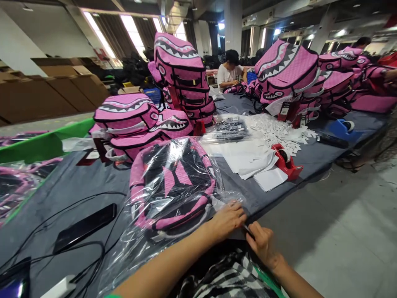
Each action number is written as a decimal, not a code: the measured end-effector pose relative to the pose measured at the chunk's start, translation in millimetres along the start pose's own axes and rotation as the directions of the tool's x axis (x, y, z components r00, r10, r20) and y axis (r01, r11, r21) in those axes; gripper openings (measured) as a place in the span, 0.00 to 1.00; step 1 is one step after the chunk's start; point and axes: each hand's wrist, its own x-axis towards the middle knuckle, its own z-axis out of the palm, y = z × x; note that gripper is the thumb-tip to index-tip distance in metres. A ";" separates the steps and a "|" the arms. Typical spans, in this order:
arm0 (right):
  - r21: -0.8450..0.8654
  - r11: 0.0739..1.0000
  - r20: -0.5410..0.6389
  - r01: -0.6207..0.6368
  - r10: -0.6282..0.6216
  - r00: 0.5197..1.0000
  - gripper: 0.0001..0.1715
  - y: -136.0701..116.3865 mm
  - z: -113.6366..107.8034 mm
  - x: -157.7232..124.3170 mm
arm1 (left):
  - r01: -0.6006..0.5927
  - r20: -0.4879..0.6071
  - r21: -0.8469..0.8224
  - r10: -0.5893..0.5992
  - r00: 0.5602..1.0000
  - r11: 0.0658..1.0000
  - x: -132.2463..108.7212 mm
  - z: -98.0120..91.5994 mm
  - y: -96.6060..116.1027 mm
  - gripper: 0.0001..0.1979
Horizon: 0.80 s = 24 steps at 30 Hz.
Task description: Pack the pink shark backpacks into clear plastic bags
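A pink and black backpack (178, 176) lies inside a clear plastic bag (124, 248) on the grey-covered table, its strap side facing up. My left hand (228, 219) is at the bag's near right corner, with its fingers bent down and closed; what they grip is hidden. Just right of it, off the table's edge, my right hand (262, 242) is closed in a pinch. A small dark piece shows at its fingertips, close to my left hand, too small to name.
Stacked pink shark-mouth backpacks (186, 74) rise behind, with more (285, 70) at right. A red tape dispenser (285, 161), white papers (245, 159) and a pile of small white tags (276, 132) lie right. A black phone (87, 227) and cables lie left. A co-worker (229, 74) sits across.
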 end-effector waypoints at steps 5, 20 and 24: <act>-0.008 0.991 -0.080 0.136 -0.136 0.988 0.13 -2.7 2.6 -20.9 | -0.129 0.140 -0.004 0.129 0.982 0.992 12.9 11.1 -3.5 0.12; 0.089 0.987 0.195 0.135 -0.150 0.969 0.19 25.0 -27.1 -30.7 | -0.193 -0.170 -0.405 0.134 0.976 0.894 -62.9 -10.7 6.0 0.23; 0.061 0.995 0.016 0.074 -0.075 0.997 0.22 28.1 -40.7 34.4 | -0.297 -0.262 -0.290 0.224 0.939 0.910 -65.9 -23.0 10.3 0.30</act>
